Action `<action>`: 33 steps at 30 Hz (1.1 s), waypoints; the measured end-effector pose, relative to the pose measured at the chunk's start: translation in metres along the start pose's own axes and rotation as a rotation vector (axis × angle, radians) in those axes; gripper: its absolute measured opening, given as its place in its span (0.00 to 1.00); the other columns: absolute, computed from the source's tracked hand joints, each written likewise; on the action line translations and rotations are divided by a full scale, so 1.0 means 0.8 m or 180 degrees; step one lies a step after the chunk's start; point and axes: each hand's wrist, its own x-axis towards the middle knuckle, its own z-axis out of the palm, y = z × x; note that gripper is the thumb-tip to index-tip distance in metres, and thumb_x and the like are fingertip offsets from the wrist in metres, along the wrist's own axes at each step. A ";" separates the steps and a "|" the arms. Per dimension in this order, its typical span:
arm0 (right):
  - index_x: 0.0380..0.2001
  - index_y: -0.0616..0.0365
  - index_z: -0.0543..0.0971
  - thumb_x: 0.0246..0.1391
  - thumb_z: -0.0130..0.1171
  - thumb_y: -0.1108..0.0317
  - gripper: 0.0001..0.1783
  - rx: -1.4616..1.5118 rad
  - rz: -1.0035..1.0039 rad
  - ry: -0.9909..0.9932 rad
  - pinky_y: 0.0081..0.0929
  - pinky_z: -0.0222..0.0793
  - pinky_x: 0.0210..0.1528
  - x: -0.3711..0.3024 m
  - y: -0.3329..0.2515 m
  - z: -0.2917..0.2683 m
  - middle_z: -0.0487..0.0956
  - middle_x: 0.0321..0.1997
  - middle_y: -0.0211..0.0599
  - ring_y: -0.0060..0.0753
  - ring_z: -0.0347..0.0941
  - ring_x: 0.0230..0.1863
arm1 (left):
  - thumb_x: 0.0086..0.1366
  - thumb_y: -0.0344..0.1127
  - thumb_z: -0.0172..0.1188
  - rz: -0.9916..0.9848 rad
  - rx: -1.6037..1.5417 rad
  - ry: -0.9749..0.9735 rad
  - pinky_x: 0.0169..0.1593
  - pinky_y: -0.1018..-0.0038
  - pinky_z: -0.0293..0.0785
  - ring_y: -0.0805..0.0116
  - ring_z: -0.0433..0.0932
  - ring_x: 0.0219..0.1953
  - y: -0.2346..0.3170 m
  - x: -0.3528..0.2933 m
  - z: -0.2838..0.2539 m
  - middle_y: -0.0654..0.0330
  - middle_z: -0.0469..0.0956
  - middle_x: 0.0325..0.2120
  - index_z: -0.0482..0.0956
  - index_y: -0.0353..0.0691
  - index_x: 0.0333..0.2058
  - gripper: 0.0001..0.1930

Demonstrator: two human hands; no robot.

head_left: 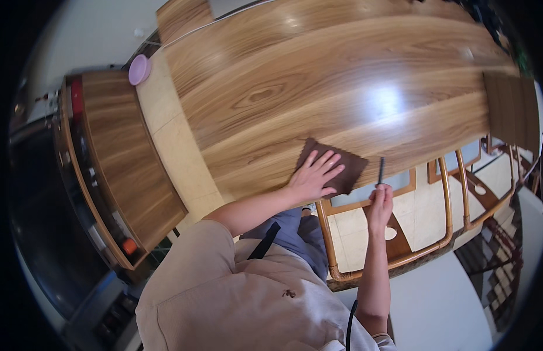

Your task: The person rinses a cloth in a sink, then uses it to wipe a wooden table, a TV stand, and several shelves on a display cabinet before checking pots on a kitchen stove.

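in the head view, our left forearm [254,205] slants up and to the right over the near edge of the wooden table [271,102], and our left grip [316,176] lies palm down with its fingers spread toward the upper right. it is wide open, laid flat on a dark brown cloth [354,167] and not closed around it. our right forearm [374,275] rises almost straight up from the lower edge, ending in our right grip [381,202], whose fingers are curled closed around the lower end of 1 thin dark rod [381,169].

the rod's long axis runs almost upright in this view, its free end pointing away from us, to the right of the cloth and apart from it. we cannot tell whether that end touches the table. the cloth lies by the near edge, 1 corner pointing away from us and another to the right; with our hand covering part of it, we cannot tell its long axis. a chair [447,202] with a curved wooden frame stands just beyond our right grip.
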 end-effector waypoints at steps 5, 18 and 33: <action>0.37 0.61 0.76 0.72 0.53 0.60 0.14 -0.0810 -0.0300 -0.1001 0.31 0.69 0.33 -0.046 -0.021 0.080 0.75 0.24 0.35 0.26 0.69 0.28 | 0.62 0.61 0.62 -0.1194 0.0153 0.0339 0.73 0.39 0.43 0.47 0.50 0.76 -0.046 -0.147 -0.011 0.49 0.55 0.73 0.65 0.49 0.70 0.41; 0.38 0.61 0.76 0.71 0.54 0.58 0.15 -0.1196 -0.0609 -0.1585 0.34 0.69 0.31 -0.167 0.040 0.082 0.77 0.23 0.41 0.34 0.72 0.25 | 0.64 0.66 0.59 -0.1640 0.0343 0.0945 0.75 0.43 0.41 0.48 0.46 0.77 -0.088 -0.202 -0.035 0.48 0.51 0.74 0.60 0.47 0.72 0.44; 0.37 0.56 0.75 0.72 0.52 0.56 0.15 -0.0813 -0.0263 -0.1246 0.18 0.63 0.29 -0.216 -0.042 0.235 0.76 0.25 0.26 0.16 0.68 0.26 | 0.68 0.71 0.47 -0.1679 0.0440 0.0926 0.77 0.47 0.31 0.52 0.40 0.78 -0.335 -0.144 -0.170 0.51 0.45 0.77 0.54 0.48 0.74 0.45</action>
